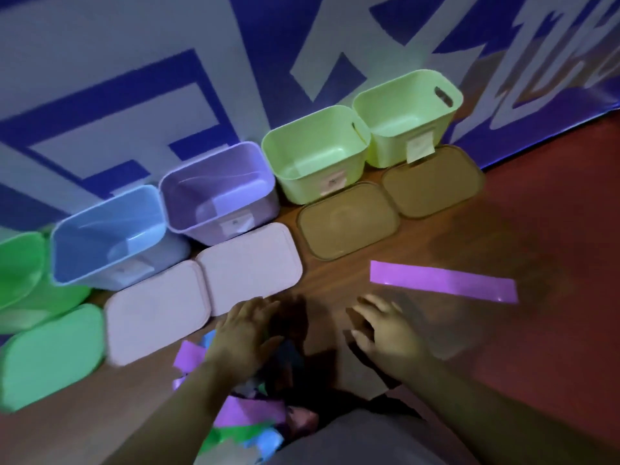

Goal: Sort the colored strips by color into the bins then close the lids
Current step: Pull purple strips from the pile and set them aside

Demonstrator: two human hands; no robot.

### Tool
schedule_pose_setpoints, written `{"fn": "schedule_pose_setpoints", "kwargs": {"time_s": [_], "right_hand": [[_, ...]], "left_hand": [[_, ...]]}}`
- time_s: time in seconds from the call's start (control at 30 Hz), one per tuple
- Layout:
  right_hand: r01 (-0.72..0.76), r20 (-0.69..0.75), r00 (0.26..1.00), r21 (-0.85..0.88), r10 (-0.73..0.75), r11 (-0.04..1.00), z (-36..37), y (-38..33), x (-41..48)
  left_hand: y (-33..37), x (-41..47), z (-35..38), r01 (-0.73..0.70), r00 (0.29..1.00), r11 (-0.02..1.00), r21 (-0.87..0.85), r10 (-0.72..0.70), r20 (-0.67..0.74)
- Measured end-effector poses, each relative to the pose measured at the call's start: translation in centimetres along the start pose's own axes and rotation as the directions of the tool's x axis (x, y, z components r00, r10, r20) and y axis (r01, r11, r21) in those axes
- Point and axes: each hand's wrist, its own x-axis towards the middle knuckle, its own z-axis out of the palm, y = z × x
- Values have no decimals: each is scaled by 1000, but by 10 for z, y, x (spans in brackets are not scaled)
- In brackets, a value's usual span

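Open bins stand in a row against the wall: a green bin (20, 263) at far left, a blue bin (110, 229), a purple bin (218, 189) and two light-green bins (315, 149) (406, 115). A lid lies in front of each. A pile of mixed colored strips (241, 414) lies under my left forearm. My left hand (245, 333) hovers over the pile with fingers straight. My right hand (385, 327) has loosely spread fingers and holds nothing. One long purple strip (443, 281) lies alone on the floor, to the right of my right hand.
The lids are a green lid (50, 354), two pale pink lids (154, 320) (251, 266) and two olive lids (349, 223) (432, 179). A blue-and-grey banner (134, 78) backs the bins. Red-brown floor (553, 297) extends to the right.
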Motion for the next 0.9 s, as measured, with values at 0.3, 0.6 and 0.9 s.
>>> {"fn": "schedule_pose_setpoints", "kwargs": {"time_s": [0.3,0.6,0.9], "right_hand": [[303,7,953,51,-304,951,57,-125,-5],[285,-74,957,57,-280,957,91,-165,-40],[171,-78,983,49,-166,984,114,-166,-77]], "left_hand": [[-84,-109,2,179,984,983,-41,-178,33],[-113,-149,21,54,998,980,-189,-60,-29],[-135,-152,40,-80,996,952,-296,67,-52]]}}
